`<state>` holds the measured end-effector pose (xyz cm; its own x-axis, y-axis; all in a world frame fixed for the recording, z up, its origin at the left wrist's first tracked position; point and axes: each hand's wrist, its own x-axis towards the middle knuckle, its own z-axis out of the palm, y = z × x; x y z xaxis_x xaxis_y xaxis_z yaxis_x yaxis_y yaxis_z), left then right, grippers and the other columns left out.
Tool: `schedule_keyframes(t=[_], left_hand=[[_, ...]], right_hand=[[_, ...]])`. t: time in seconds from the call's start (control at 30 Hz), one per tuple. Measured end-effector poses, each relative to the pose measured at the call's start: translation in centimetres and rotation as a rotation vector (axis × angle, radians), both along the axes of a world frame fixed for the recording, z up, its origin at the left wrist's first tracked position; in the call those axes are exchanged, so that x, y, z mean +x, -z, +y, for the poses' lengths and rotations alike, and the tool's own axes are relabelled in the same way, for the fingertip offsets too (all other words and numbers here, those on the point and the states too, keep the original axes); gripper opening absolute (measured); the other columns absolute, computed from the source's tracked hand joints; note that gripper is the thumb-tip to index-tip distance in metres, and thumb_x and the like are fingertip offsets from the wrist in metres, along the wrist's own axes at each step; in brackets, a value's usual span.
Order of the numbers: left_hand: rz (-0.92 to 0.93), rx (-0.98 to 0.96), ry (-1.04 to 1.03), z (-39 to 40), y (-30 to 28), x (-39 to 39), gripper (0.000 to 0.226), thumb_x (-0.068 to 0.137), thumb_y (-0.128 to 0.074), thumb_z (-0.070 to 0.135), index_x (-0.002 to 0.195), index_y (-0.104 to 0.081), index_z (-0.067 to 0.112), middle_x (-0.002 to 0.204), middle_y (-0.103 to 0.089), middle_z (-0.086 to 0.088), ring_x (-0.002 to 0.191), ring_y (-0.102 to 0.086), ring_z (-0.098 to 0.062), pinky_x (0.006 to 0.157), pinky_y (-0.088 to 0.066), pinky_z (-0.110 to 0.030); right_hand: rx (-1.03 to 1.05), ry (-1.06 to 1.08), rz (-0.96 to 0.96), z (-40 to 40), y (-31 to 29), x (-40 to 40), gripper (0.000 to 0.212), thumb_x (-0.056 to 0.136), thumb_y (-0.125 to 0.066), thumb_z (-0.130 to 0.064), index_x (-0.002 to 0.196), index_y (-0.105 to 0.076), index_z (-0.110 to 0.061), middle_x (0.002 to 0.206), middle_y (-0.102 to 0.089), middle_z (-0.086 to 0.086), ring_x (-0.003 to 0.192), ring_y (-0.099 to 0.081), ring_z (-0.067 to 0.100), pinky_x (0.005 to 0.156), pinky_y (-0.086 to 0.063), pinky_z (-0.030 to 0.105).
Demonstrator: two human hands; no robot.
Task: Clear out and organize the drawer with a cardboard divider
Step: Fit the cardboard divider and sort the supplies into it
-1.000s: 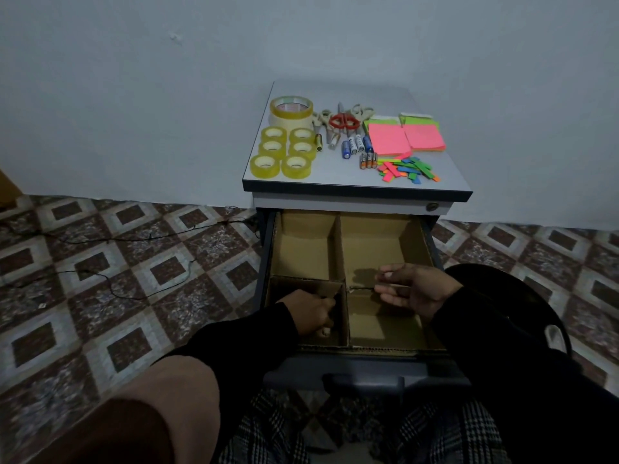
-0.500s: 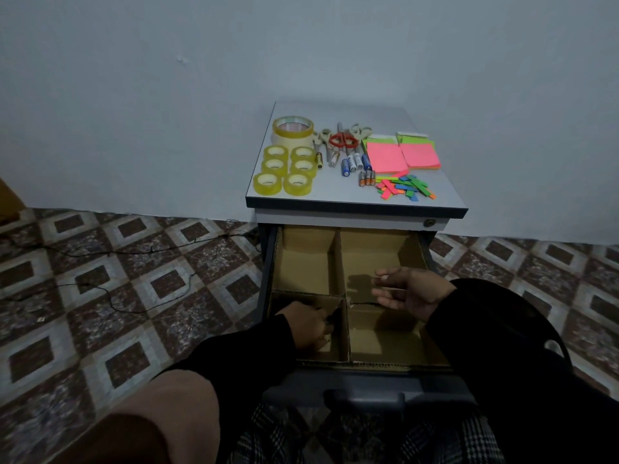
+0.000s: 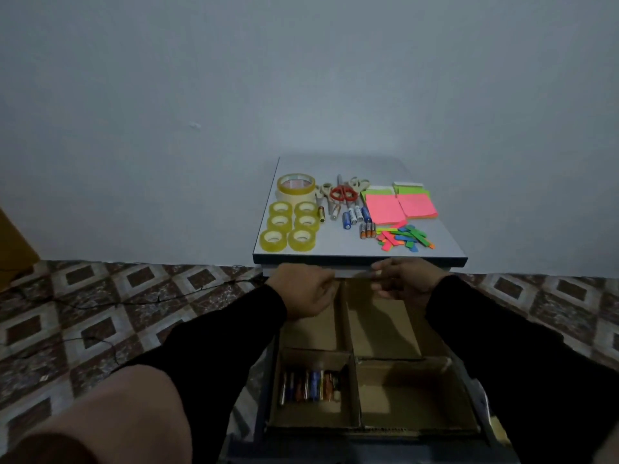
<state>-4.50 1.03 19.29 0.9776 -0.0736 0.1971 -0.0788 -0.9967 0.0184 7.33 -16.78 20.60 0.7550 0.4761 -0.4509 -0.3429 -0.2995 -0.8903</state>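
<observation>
The open drawer holds a cardboard divider that splits it into four compartments. Several batteries lie in the near left compartment; the other compartments show bare cardboard. My left hand hovers over the far left compartment, just below the cabinet's front edge, fingers loosely curled with nothing in them. My right hand hovers over the far right compartment at the same height, fingers also loosely curled and holding nothing that I can see.
On the cabinet top lie small yellow tape rolls, a large tape roll, scissors, more batteries, pink and green sticky notes and coloured tabs. A black cable crosses the tiled floor on the left.
Both hands rose out of the drawer and now hover at the cabinet's front edge. The left hand left the near left compartment, uncovering the batteries. The camera tilted upward.
</observation>
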Motion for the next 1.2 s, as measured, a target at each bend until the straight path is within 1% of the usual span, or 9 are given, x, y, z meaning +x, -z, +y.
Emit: schedule_keyframes(t=[0.23,0.37,0.47,0.6,0.67,0.73,0.93,1.1,1.2], left_hand=[[-0.037,0.062,-0.166,3.0,-3.6,5.5,0.031,0.095,-0.045,0.038,0.118,-0.054,0.020,0.114,-0.060,-0.002,0.108,-0.051,-0.021,0.077,-0.042,-0.032],[0.007,0.094,-0.245,4.8,-4.8,9.1,0.039,0.094,-0.047,0.042,0.127,-0.052,0.023,0.123,-0.060,-0.003,0.118,-0.047,-0.025,0.098,-0.035,-0.037],[0.115,0.120,-0.249,5.8,-5.2,12.1,0.047,0.092,-0.048,0.046,0.134,-0.044,0.026,0.124,-0.060,-0.004,0.124,-0.045,-0.026,0.106,-0.025,-0.041],[0.263,0.186,-0.269,6.4,-5.0,15.8,0.069,0.086,-0.055,0.053,0.144,-0.029,0.026,0.130,-0.057,-0.004,0.127,-0.045,-0.026,0.111,-0.018,-0.045],[0.344,0.181,-0.291,6.6,-5.2,17.2,0.077,0.083,-0.062,0.050,0.146,-0.027,0.024,0.135,-0.054,-0.003,0.130,-0.043,-0.026,0.113,-0.015,-0.048],[0.403,0.115,-0.295,6.7,-5.5,18.0,0.078,0.081,-0.069,0.041,0.146,-0.030,0.020,0.138,-0.051,-0.005,0.129,-0.044,-0.026,0.110,-0.025,-0.046],[0.356,0.048,-0.275,6.9,-5.3,19.1,0.072,0.079,-0.073,0.031,0.141,-0.039,0.021,0.134,-0.055,-0.002,0.127,-0.047,-0.024,0.109,-0.027,-0.043],[0.321,-0.015,-0.293,7.4,-4.4,19.9,0.073,0.076,-0.073,0.042,0.140,-0.041,0.027,0.133,-0.055,0.003,0.130,-0.043,-0.022,0.112,-0.008,-0.053],[0.323,0.000,-0.280,7.1,-4.4,20.1,0.071,0.077,-0.071,0.045,0.140,-0.040,0.031,0.132,-0.055,0.004,0.129,-0.043,-0.022,0.112,-0.011,-0.052]], right_hand=[[0.000,-0.074,-0.227,3.1,-4.3,4.5,0.017,0.087,-0.054,0.010,0.099,-0.058,-0.002,0.081,-0.061,0.011,0.070,-0.060,0.018,0.068,-0.053,0.028],[-0.177,-0.161,-0.483,4.9,-5.7,7.6,0.025,0.086,-0.051,0.014,0.106,-0.059,0.001,0.088,-0.060,0.014,0.068,-0.056,0.019,0.061,-0.050,0.024],[-0.390,-0.290,-0.741,6.6,-5.9,9.8,0.026,0.085,-0.055,0.007,0.109,-0.063,0.002,0.098,-0.061,0.013,0.082,-0.058,0.024,0.068,-0.048,0.029],[-0.665,-0.466,-0.988,8.4,-5.7,11.5,0.040,0.083,-0.064,-0.006,0.123,-0.058,-0.007,0.123,-0.060,0.010,0.111,-0.057,0.025,0.083,-0.039,0.022],[-0.730,-0.513,-1.037,9.0,-5.5,12.1,0.047,0.085,-0.064,-0.010,0.130,-0.053,-0.009,0.133,-0.054,0.009,0.119,-0.052,0.024,0.094,-0.039,0.025],[-0.778,-0.563,-1.049,9.4,-5.2,12.5,0.054,0.085,-0.066,-0.014,0.135,-0.048,-0.012,0.137,-0.051,0.009,0.125,-0.048,0.024,0.101,-0.038,0.029],[-0.803,-0.629,-1.032,9.9,-4.4,13.5,0.072,0.078,-0.074,-0.028,0.141,-0.041,-0.014,0.141,-0.047,0.008,0.130,-0.043,0.025,0.103,-0.035,0.030],[-0.788,-0.630,-1.076,10.5,-3.5,13.8,0.067,0.076,-0.076,-0.027,0.136,-0.049,-0.012,0.133,-0.055,0.011,0.122,-0.050,0.027,0.098,-0.040,0.030],[-0.787,-0.645,-1.092,10.9,-3.2,13.8,0.057,0.078,-0.073,-0.025,0.130,-0.055,-0.009,0.126,-0.059,0.011,0.116,-0.054,0.027,0.097,-0.043,0.031]])
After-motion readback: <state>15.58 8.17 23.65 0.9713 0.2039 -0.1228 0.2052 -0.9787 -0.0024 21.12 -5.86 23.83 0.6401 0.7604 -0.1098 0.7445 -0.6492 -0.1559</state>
